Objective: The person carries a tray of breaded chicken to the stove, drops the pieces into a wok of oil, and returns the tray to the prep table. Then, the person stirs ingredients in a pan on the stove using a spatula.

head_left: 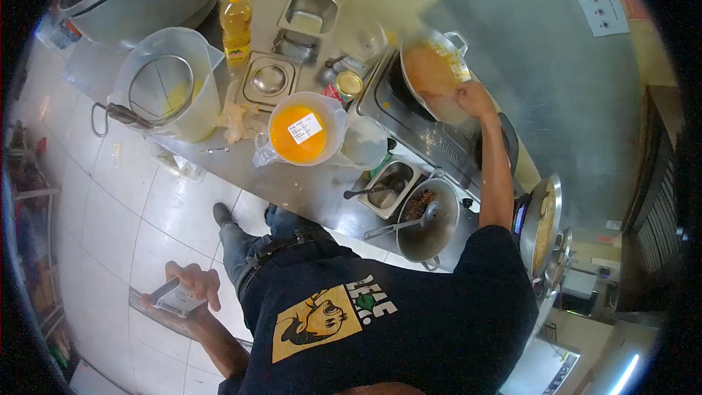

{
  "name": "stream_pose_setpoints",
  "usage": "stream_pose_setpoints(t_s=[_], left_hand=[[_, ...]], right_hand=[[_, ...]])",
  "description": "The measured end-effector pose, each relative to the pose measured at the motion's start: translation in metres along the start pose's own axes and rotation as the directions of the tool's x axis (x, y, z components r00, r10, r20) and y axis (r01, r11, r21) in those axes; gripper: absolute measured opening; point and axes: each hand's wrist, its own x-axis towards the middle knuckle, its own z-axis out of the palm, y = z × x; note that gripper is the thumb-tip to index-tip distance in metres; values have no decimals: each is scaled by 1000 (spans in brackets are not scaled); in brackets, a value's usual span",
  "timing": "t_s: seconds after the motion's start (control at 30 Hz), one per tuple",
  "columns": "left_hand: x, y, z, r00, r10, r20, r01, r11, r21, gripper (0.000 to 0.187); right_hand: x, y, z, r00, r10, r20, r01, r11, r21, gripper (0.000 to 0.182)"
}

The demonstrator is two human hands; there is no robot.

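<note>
My left hand (191, 285) is curled around a phone (175, 298), held low over the tiled floor beside my body. My right hand (475, 100) is closed at the rim of a large two-handled pan (455, 41) on the stove. What its fingers grip there, I cannot tell. Orange sauce (426, 66) fills the pan, with steam blurring it and yellowish residue along the inner wall. Nearer me, a metal pot (439, 238) holds a ladle (398, 228) and dark reddish bits of food.
The black stove (395, 113) adjoins a steel counter (292, 190). On the counter stand a labelled jug (289, 148) of orange liquid, a large clear jug (202, 113) with a strainer (162, 88), an oil bottle (235, 25), a can (349, 85) and a steel container (395, 175). Another pan (542, 227) is at the right.
</note>
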Motion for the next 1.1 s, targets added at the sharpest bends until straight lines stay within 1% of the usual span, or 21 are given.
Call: stream_pose_setpoints(t_s=[0.07, 0.13, 0.17, 0.23, 0.27, 0.33, 0.4, 0.43, 0.47, 0.53, 0.6, 0.67, 0.73, 0.77, 0.83, 0.87, 0.93, 0.97, 1.03, 1.07, 1.1], left_hand=[[1, 1, 2, 998, 1, 55, 0, 1000, -19, 71], [2, 1, 4, 999, 13, 32, -15, 998, 53, 65], [2, 0, 5, 1000, 7, -1, -7, 997, 73, 65], [4, 1, 8, 1000, -7, -25, 10, 995, 101, 65], [5, 0, 12, 1000, -15, -9, 16, 994, 104, 64], [5, 0, 14, 1000, -29, 7, 28, 993, 110, 64], [1, 1, 11, 996, 10, -89, -1, 995, 96, 64], [1, 1, 10, 997, 5, -71, 3, 994, 112, 65], [2, 1, 8, 998, 7, -67, 1, 994, 113, 65], [-1, 1, 5, 999, 3, -45, 2, 993, 115, 65], [1, 1, 9, 999, -13, -49, 19, 994, 111, 65], [3, 0, 12, 999, -21, -50, 26, 994, 108, 65], [8, 1, 11, 1000, -20, -22, 23, 991, 128, 66], [10, 3, 11, 1000, -23, -12, 25, 990, 135, 66], [13, 6, 10, 998, -41, 39, 39, 997, 60, 74], [15, 7, 9, 998, -48, 50, 44, 997, 67, 74], [20, 6, 9, 996, -59, 60, 54, 995, 80, 72], [20, 5, 9, 995, -74, 70, 68, 994, 86, 72], [21, 3, 9, 998, -55, 41, 52, 995, 81, 72], [22, 4, 10, 997, -56, 48, 52, 995, 85, 72], [23, 4, 10, 996, -61, 72, 50, 989, 139, 70]], right_hand=[[10, -3, -8, 997, 54, 47, -54, 998, 10, 20], [29, 6, 2, 987, 17, -160, -41, 989, -145, 19], [40, 10, 10, 986, 30, -164, -54, 989, -140, 19], [60, 6, 31, 976, -156, -153, 148, 987, -64, 18], [57, -7, 32, 975, -149, -162, 142, 988, -57, 18], [45, -27, 34, 987, -111, -113, 132, 970, 202, 18], [38, -24, 47, 986, -48, -157, 70, 988, 137, 17], [34, -24, 50, 979, -3, -202, 17, 998, 65, 17], [33, -23, 48, 979, -3, -206, 17, 998, 65, 17], [23, -17, 44, 977, -132, -165, 150, 984, 98, 14], [28, 10, 70, 984, -57, -166, 79, 988, 134, 13], [22, 10, 60, 985, 12, -171, 17, 985, 170, 13], [14, 12, 27, 997, -60, 42, 54, 990, 132, 14], [8, 15, 14, 998, -54, 33, 49, 989, 140, 14], [0, 27, -5, 985, 20, -171, -10, 998, 58, 15], [5, 34, -4, 983, 31, -179, -19, 998, 66, 15], [23, 58, 7, 951, -6, -310, -73, 967, -244, 16], [25, 69, 19, 949, 12, -314, -90, 967, -236, 16], [34, 81, 37, 987, 10, -163, -46, 975, -220, 17], [27, 71, 33, 986, 13, -168, -50, 975, -215, 17], [10, 46, 25, 996, 3, -88, -15, 992, -129, 16]])
